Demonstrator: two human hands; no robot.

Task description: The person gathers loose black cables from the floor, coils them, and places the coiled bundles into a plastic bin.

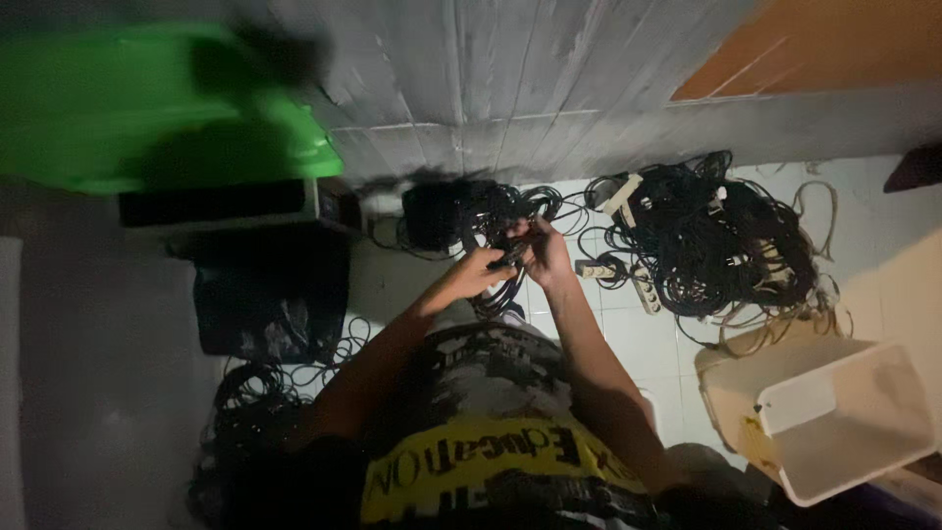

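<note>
While both hands meet over the tiled floor (pixel 628 344), the left hand (pixel 483 267) and right hand (pixel 542 247) have their fingers closed on a loop of black cable (pixel 505 257) that runs from the small tangle (pixel 461 211) by the wall. This looks like the untangling step. Freeing the loop likely calls for pulling one strand clear, keeping it apart from the big cable heap (pixel 716 236) lying to the right, near the white bin (pixel 844 417).
</note>
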